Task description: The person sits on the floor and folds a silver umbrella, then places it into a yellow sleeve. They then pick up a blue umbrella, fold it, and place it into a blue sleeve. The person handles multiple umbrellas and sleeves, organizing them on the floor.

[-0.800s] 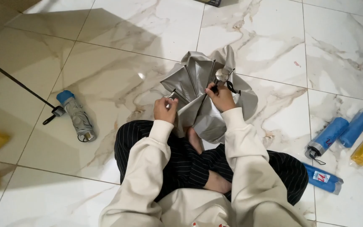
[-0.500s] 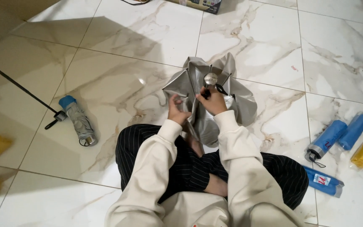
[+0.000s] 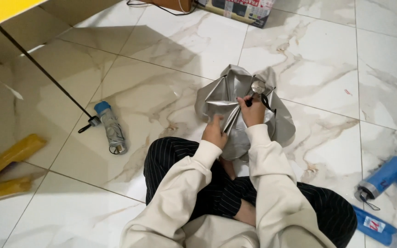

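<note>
A silver-grey folding umbrella (image 3: 226, 103), partly collapsed with its canopy bunched, lies on the marble floor just past my crossed legs in striped trousers. My left hand (image 3: 215, 132) grips the lower folds of the canopy near a rib. Just right of it, my right hand (image 3: 252, 110) is closed around the umbrella's handle end, where a round silver cap (image 3: 258, 86) and a black wrist strap show. Both cream sleeves reach forward over my knees.
A folded grey umbrella with a blue handle (image 3: 110, 127) lies to the left beside a thin black rod (image 3: 47, 76). Yellow folded umbrellas (image 3: 10, 154) rest at far left. Blue folded umbrellas (image 3: 384, 177) and a blue sleeve (image 3: 375, 226) lie at right. Boxes (image 3: 235, 8) stand at the back.
My hands have drawn closer together on the grey umbrella, the left moving right and down along the canopy. The view has tilted up, showing more floor and the boxes at the back.
</note>
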